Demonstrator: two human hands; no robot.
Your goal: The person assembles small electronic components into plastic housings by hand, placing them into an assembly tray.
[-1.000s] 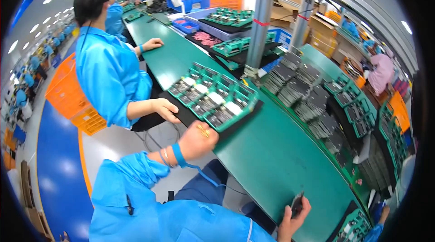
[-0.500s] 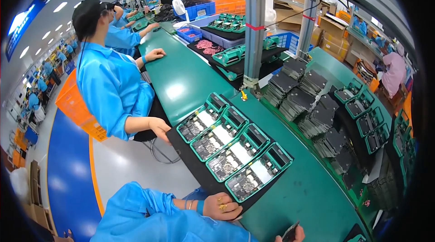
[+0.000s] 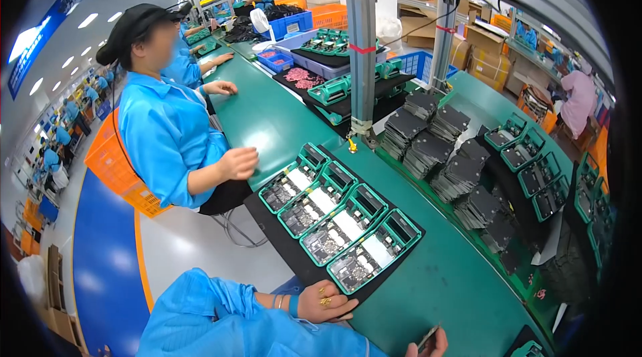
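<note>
— At six o'clock, what's the left hand [image 3: 326, 302] doing?
— Fingers partly curled, touching the near corner of the black mat [image 3: 281, 243]. Can't tell if it's gripping.
— Right hand [image 3: 431, 345]?
— Five o'clock, cut by the lower edge. Thumb and fingers nearly closed, pinching a thin dark piece [image 3: 429, 337], seen edge-on, over the green bench [image 3: 461, 297].
— What's on the mat?
— Four green frames [image 3: 358, 236] side by side, circuit boards [image 3: 326, 242] inside, just below centre. Left hand's right by the nearest one.
— Anything else?
— Co-worker [image 3: 167, 116] at nine to ten o'clock, one hand [image 3: 239, 163] raised near the mat, apart from it. Stacked dark plates [image 3: 435, 149], three o'clock. Metal post [image 3: 358, 49], twelve.
</note>
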